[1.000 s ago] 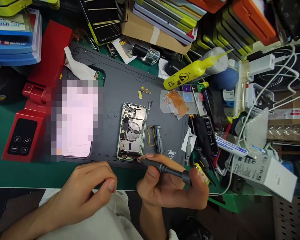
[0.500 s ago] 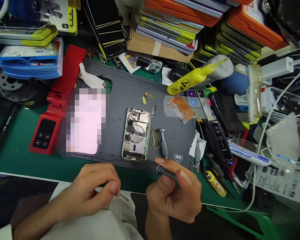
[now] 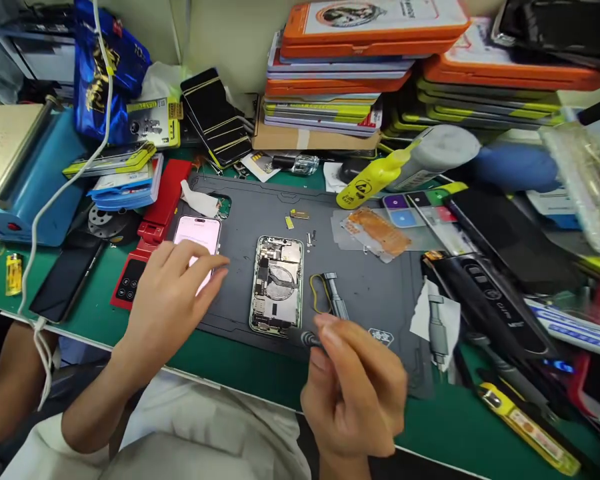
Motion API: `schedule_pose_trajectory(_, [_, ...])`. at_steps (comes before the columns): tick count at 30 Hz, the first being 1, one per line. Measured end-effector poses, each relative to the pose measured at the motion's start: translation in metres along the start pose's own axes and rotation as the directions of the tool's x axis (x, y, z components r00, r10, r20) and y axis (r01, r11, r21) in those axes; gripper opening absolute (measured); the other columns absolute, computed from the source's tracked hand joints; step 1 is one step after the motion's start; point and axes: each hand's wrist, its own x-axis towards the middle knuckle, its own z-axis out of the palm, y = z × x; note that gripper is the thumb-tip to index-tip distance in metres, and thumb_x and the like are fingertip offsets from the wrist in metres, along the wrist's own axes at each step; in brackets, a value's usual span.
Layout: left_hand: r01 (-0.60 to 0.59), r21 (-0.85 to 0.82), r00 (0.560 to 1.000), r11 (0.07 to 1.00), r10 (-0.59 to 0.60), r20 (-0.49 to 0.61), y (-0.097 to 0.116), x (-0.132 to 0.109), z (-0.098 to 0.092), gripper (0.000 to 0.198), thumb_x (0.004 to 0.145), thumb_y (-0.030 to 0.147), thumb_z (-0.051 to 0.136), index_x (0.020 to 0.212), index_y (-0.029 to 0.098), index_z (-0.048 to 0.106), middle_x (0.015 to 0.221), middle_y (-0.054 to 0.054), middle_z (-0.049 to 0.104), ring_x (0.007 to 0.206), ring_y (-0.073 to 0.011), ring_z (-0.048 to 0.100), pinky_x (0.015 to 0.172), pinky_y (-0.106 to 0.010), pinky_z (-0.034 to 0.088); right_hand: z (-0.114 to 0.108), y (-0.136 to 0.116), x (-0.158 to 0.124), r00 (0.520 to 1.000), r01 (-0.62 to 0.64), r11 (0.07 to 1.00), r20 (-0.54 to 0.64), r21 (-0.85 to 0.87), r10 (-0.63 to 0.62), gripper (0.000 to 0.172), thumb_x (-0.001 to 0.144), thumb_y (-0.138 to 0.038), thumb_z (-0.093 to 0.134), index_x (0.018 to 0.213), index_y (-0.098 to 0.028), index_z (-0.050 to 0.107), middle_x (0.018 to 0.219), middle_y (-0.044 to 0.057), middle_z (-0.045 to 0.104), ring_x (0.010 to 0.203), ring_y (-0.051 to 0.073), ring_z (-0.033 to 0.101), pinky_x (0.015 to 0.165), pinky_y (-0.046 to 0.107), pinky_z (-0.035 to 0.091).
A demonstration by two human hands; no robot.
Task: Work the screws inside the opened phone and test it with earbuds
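An opened phone (image 3: 278,285) with its insides showing lies in the middle of a dark grey work mat (image 3: 260,207). My right hand (image 3: 357,390) is closed round a black screwdriver (image 3: 304,338), whose tip end sits just below the phone's bottom right corner. My left hand (image 3: 173,300) reaches over a lit phone screen (image 3: 198,235) on the mat's left, fingers spread and resting on it. A second driver handle (image 3: 336,303) with a yellow rubber band (image 3: 319,293) lies right of the opened phone. Small screws and brackets (image 3: 300,217) sit above it.
A red device (image 3: 153,230) and a blue machine (image 3: 25,173) stand at left. Stacked orange and yellow boxes (image 3: 360,60) line the back. A yellow-nozzle bottle (image 3: 395,170), plastic film (image 3: 380,230), tools (image 3: 480,300) and a black phone (image 3: 65,280) crowd the green bench.
My left hand has moved up from the table edge onto the lit phone screen. My right hand has turned the screwdriver more upright, and the view has tilted up.
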Motion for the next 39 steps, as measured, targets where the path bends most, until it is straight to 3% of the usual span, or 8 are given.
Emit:
schedule_pose_trajectory(15, [-0.193, 0.267, 0.961, 0.944, 0.127, 0.245, 0.003, 0.046, 0.022, 0.022, 0.107, 0.023, 0.063, 0.09, 0.019, 0.076, 0.091, -0.008, 0.073, 0.092, -0.0276, 0.06, 0.077, -0.04, 0.037, -0.005, -0.001, -0.001, 0.995, -0.007, 0.997, 0.104, 0.078, -0.001, 0.058, 0.101, -0.003, 0.06, 0.157, -0.018, 0.058, 0.115, 0.011, 0.076, 0.112, 0.02, 0.074, 0.094, 0.033, 0.065])
schedule_pose_trajectory(18, [-0.133, 0.168, 0.97, 0.977, 0.094, 0.223, 0.006, 0.047, 0.017, 0.023, 0.109, 0.025, 0.059, 0.094, 0.019, 0.074, 0.096, -0.009, 0.073, 0.095, -0.0275, 0.063, 0.08, -0.039, 0.042, -0.003, -0.001, -0.001, 0.995, -0.011, 0.997, 0.103, 0.074, 0.003, 0.058, 0.099, -0.002, 0.06, 0.155, -0.017, 0.058, 0.115, 0.012, 0.076, 0.112, 0.02, 0.074, 0.093, 0.033, 0.065])
schedule_pose_trajectory(21, [0.154, -0.202, 0.966, 0.967, -0.104, 0.235, 0.01, 0.037, 0.005, 0.023, 0.113, 0.037, 0.053, 0.109, 0.022, 0.07, 0.103, -0.004, 0.074, 0.091, -0.0205, 0.066, 0.079, -0.033, 0.047, 0.0, -0.001, -0.002, 0.994, -0.008, 0.997, 0.105, 0.074, 0.001, 0.059, 0.097, 0.0, 0.061, 0.155, -0.015, 0.058, 0.114, 0.013, 0.076, 0.112, 0.021, 0.075, 0.092, 0.033, 0.065])
schedule_pose_trajectory(26, [0.609, -0.766, 0.79, 0.206, -0.241, 0.564, 0.031, -0.009, -0.001, 0.035, 0.111, 0.06, 0.054, 0.108, 0.025, 0.055, 0.08, 0.003, 0.066, 0.072, -0.0114, 0.056, 0.068, -0.022, 0.044, 0.005, 0.0, -0.002, 0.996, 0.004, 0.999, 0.093, 0.033, -0.007, 0.063, 0.099, -0.003, 0.065, 0.159, -0.015, 0.051, 0.109, 0.012, 0.078, 0.102, 0.021, 0.077, 0.084, 0.034, 0.067])
schedule_pose_trajectory(28, [0.679, -0.703, 0.698, -0.214, -0.109, 0.707, 0.044, -0.029, 0.006, 0.041, 0.108, 0.065, 0.054, 0.1, 0.026, 0.049, 0.064, 0.007, 0.055, 0.056, -0.0098, 0.042, 0.057, -0.022, 0.036, 0.007, 0.001, -0.003, 0.995, -0.014, 0.999, 0.103, 0.039, 0.01, 0.064, 0.1, -0.003, 0.066, 0.16, -0.014, 0.049, 0.105, 0.012, 0.077, 0.095, 0.02, 0.077, 0.08, 0.033, 0.068])
schedule_pose_trajectory(30, [0.695, -0.56, 0.638, -0.452, 0.029, 0.769, 0.057, -0.044, 0.016, 0.044, 0.105, 0.067, 0.058, 0.096, 0.026, 0.045, 0.057, 0.01, 0.046, 0.049, -0.008, 0.032, 0.054, -0.021, 0.031, 0.008, 0.002, -0.005, 0.993, -0.036, 0.998, 0.111, 0.05, 0.031, 0.066, 0.099, -0.001, 0.066, 0.16, -0.014, 0.047, 0.104, 0.012, 0.077, 0.091, 0.019, 0.077, 0.076, 0.031, 0.068])
schedule_pose_trajectory(35, [0.618, -0.679, 0.7, -0.396, -0.117, 0.705, 0.067, -0.056, 0.036, 0.053, 0.101, 0.07, 0.067, 0.086, 0.023, 0.05, 0.057, 0.007, 0.05, 0.052, -0.0063, 0.04, 0.054, -0.017, 0.036, 0.004, -0.001, -0.009, 0.982, -0.178, 0.958, -0.016, 0.223, 0.186, 0.07, 0.094, 0.004, 0.069, 0.157, -0.021, 0.051, 0.108, 0.009, 0.078, 0.087, 0.018, 0.079, 0.075, 0.03, 0.071])
schedule_pose_trajectory(39, [0.608, -0.749, 0.722, -0.263, -0.209, 0.659, 0.059, -0.054, 0.044, 0.052, 0.084, 0.066, 0.09, 0.081, 0.018, 0.068, 0.069, -0.004, 0.073, 0.062, -0.0128, 0.066, 0.06, -0.022, 0.056, 0.005, -0.012, -0.001, 0.852, -0.373, 0.729, -0.099, 0.574, 0.514, 0.066, 0.104, -0.001, 0.054, 0.162, -0.032, 0.045, 0.106, 0.004, 0.075, 0.062, 0.011, 0.07, 0.052, 0.023, 0.063])
